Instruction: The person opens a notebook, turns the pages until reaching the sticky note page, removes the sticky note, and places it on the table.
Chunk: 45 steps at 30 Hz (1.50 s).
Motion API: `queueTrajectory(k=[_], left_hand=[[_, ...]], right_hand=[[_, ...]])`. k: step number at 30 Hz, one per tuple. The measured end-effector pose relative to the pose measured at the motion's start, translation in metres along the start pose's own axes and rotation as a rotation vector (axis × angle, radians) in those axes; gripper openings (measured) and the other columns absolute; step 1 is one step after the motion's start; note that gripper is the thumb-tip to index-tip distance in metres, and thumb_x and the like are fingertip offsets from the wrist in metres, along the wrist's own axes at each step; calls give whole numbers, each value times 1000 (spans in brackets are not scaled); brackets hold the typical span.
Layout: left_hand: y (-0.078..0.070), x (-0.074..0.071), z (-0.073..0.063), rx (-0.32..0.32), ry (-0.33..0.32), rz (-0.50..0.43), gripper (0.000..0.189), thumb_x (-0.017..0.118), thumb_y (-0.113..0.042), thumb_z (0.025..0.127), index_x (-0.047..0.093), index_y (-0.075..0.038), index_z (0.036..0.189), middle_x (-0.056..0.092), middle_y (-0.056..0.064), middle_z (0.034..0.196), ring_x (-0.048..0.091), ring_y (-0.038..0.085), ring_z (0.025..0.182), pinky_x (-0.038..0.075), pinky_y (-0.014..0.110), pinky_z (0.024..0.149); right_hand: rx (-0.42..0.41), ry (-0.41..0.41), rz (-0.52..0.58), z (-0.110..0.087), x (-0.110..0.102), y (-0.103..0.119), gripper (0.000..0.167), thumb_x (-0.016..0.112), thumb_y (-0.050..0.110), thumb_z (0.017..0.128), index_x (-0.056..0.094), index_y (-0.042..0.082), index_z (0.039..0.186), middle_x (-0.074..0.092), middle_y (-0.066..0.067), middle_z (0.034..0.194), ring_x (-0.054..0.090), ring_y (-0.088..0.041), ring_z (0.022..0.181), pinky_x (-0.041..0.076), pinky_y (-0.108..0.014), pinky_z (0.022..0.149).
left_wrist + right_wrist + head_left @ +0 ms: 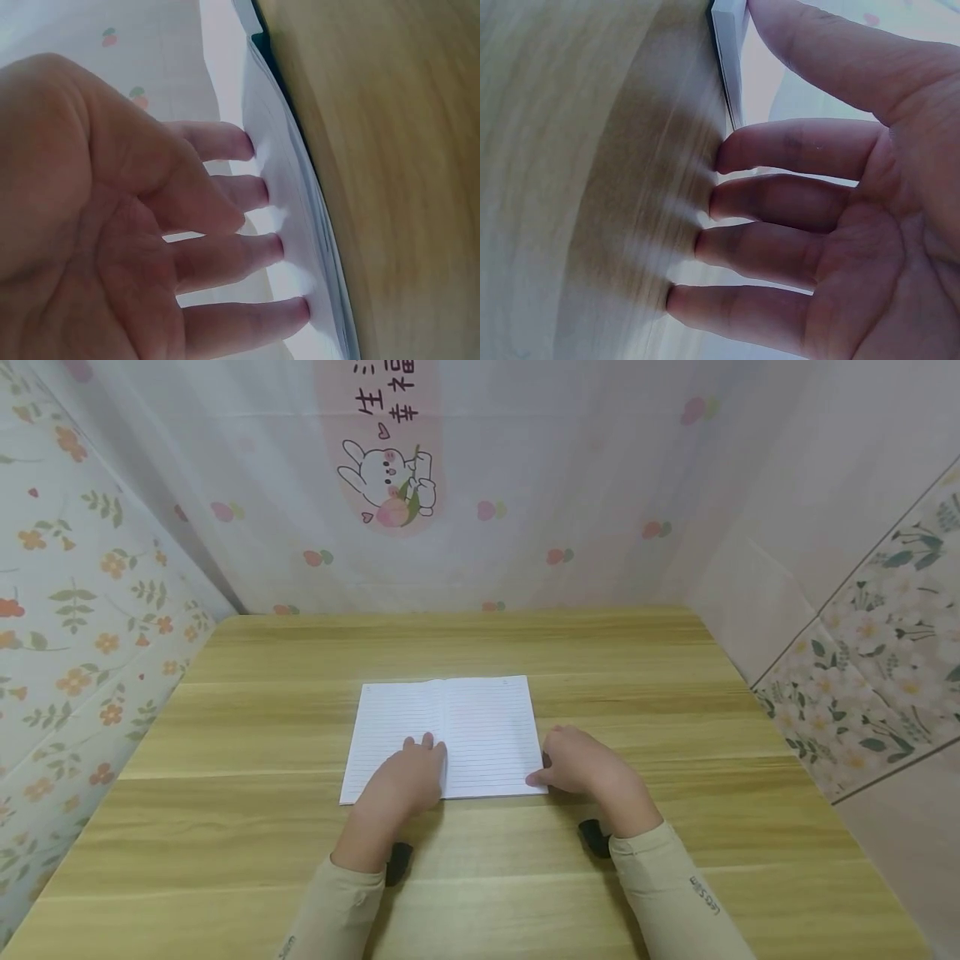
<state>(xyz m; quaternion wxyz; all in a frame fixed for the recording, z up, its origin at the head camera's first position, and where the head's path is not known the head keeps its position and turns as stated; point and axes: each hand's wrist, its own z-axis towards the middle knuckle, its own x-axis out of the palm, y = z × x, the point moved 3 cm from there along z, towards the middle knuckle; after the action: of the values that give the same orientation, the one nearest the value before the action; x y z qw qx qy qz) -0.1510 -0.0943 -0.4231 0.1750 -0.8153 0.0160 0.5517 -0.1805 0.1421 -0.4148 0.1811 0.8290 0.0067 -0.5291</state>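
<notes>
An open notebook [491, 735] with lined white pages lies flat on the wooden table. My left hand [405, 781] is over its left page near the centre fold. In the left wrist view, the fingertips of that hand [150, 202] press on the paper, the fingers fairly straight and the thumb off the page. At the lower right corner is my right hand [577, 764], its thumb touching the page there. The right wrist view shows the other fingers of this hand [840, 210] extended and spread, their tips resting on the table beside the notebook's edge.
The wooden table [637, 668] stretches out on all sides of the notebook. Behind it hangs a curtain [525, 460] with a rabbit print. Floral fabric [82, 635] borders the left side, and a patterned wall [885, 635] the right.
</notes>
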Motion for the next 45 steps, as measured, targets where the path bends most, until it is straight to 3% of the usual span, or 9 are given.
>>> queueTrajectory(k=[12,20,45], left_hand=[[-4,-4,-2,-13,-2,7,51,39,-9,107,46,9,155,39,33,166,36,53,155,38,61,125],[-4,-6,-4,-14,0,-2,49,41,-8,106,48,9,152,40,32,165,39,53,152,41,63,122],[-4,-7,-3,-28,12,-6,51,43,-9,105,47,7,154,39,31,166,38,54,154,40,62,123]], right_hand=[[-41,-10,39,1,-1,-5,38,79,32,97,64,9,72,48,0,67,44,-15,63,38,-26,60],[-50,-18,-1,1,-1,-6,36,76,29,100,67,8,73,54,-1,68,48,-16,65,41,-27,61],[-78,-132,-38,2,-2,-2,46,83,28,93,59,11,57,38,5,56,39,-13,57,33,-24,56]])
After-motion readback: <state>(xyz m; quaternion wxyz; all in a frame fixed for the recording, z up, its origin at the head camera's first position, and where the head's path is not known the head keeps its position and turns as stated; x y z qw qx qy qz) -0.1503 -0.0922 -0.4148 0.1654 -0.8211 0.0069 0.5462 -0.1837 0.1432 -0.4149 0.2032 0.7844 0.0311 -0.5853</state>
